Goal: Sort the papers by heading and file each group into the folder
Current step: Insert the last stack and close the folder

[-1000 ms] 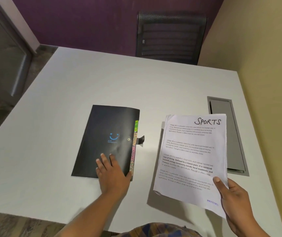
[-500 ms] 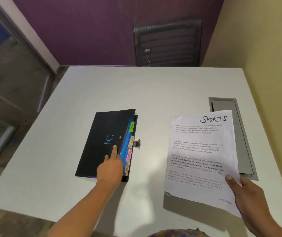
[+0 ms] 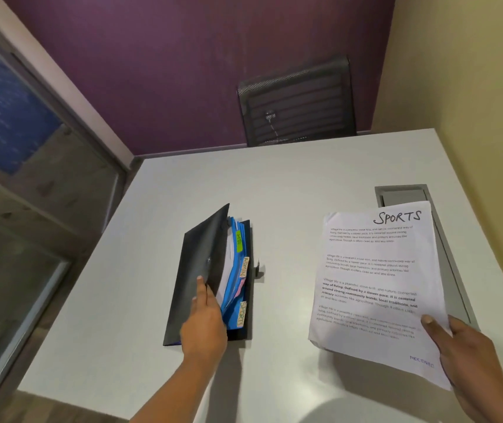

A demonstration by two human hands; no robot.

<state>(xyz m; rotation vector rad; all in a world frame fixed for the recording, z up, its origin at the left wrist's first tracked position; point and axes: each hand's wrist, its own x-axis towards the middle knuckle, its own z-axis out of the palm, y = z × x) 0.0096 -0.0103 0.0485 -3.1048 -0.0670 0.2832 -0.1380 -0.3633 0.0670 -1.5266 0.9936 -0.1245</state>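
Observation:
A black expanding folder lies on the white table, its cover lifted. My left hand grips the cover's lower edge, thumb on top. Inside show blue dividers with tabs: a green one, one reading ADMIN, a pink one, and one reading SPORTS nearest me. To the right, my right hand pinches the lower right corner of a stack of white papers headed SPORTS, held just above the table.
A grey cable hatch is set into the table under the papers' far edge. A black mesh chair stands behind the table against the purple wall. A yellow wall runs along the right, a glass partition on the left.
My left hand has lifted the folder's cover from flat to open, baring the blue tabbed dividers. The papers stay in my right hand. The camera has tilted left.

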